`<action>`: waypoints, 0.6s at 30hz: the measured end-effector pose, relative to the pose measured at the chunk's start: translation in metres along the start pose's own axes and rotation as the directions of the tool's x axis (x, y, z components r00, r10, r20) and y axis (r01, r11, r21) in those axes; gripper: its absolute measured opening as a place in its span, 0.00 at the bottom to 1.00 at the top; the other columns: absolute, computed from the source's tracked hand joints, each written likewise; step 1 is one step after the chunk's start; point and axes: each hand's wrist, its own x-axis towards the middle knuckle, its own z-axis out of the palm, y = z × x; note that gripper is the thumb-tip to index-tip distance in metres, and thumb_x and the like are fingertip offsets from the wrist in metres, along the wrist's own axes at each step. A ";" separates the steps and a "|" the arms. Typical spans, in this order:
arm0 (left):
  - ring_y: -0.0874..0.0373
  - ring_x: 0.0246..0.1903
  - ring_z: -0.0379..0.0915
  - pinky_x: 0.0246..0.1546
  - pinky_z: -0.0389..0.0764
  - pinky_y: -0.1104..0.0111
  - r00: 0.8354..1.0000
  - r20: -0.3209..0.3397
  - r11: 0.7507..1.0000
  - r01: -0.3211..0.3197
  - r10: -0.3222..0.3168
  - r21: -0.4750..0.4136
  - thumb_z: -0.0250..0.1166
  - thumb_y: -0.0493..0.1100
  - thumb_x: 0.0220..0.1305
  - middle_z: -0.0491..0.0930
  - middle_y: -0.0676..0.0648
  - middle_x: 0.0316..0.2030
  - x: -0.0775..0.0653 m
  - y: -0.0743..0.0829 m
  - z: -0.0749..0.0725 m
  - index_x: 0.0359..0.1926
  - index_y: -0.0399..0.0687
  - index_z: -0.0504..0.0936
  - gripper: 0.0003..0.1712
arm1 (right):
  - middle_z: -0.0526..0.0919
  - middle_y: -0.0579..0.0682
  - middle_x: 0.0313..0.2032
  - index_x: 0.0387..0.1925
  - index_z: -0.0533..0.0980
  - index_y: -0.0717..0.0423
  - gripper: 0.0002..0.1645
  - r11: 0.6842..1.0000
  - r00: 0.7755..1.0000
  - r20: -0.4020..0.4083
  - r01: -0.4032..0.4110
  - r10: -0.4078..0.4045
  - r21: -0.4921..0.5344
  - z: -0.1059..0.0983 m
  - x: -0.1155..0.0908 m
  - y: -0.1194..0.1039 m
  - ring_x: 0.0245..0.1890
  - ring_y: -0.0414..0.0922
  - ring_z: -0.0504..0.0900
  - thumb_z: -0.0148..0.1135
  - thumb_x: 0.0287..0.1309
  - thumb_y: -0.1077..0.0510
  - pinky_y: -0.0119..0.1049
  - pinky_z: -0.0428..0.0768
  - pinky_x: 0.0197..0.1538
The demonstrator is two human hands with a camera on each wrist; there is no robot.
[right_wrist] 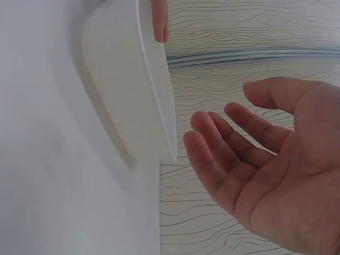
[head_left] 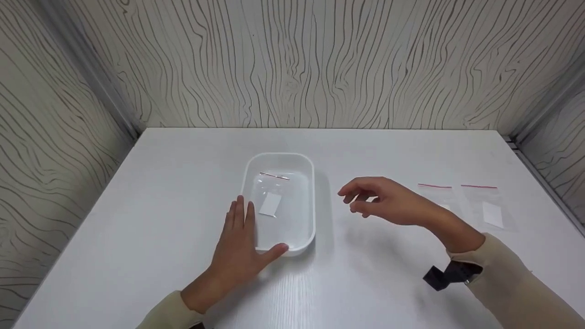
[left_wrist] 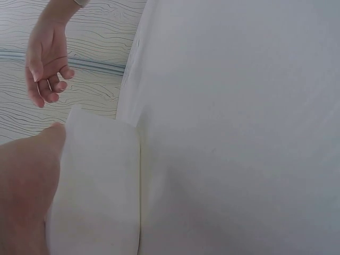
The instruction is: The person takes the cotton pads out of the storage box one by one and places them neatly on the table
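Observation:
A white rounded rectangular tray point(head_left: 295, 228) stands on the table, with a small clear zip bag point(head_left: 270, 194) inside it. The bag has a red strip at its top and a white card in it. My left hand point(head_left: 240, 246) rests on the tray's left and near rim, its fingers extended along the side and the thumb at the near corner. To the right of the tray, my right hand point(head_left: 388, 201) is raised above the table with loosely bent fingers and holds nothing. In the right wrist view its palm point(right_wrist: 287, 175) faces the tray wall point(right_wrist: 117, 69).
Two more clear zip bags lie at the right: one point(head_left: 491, 208) with a white card, the other point(head_left: 436, 194) partly behind the right forearm. A wood-grain panel point(head_left: 292, 64) rises behind the white table point(head_left: 169, 192), with further panels at both sides.

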 end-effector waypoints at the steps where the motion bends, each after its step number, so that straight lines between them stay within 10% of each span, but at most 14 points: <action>1: 0.31 0.76 0.42 0.72 0.59 0.46 1.000 0.001 1.000 0.002 -0.002 0.000 0.62 0.78 0.56 0.46 0.27 0.77 0.000 0.000 0.000 0.75 0.25 0.56 0.68 | 0.82 0.52 0.50 0.57 0.79 0.54 0.17 1.000 1.000 -0.002 -0.005 0.005 0.002 0.000 0.001 -0.001 0.45 0.48 0.82 0.62 0.68 0.60 0.38 0.83 0.48; 18: 0.33 0.77 0.40 0.72 0.60 0.47 1.000 0.017 1.000 0.015 -0.016 0.009 0.63 0.79 0.56 0.45 0.28 0.78 0.000 0.000 -0.001 0.76 0.26 0.55 0.69 | 0.83 0.50 0.49 0.55 0.80 0.53 0.16 1.000 1.000 0.004 0.007 -0.007 -0.015 0.006 0.014 -0.017 0.48 0.48 0.82 0.61 0.68 0.61 0.39 0.84 0.47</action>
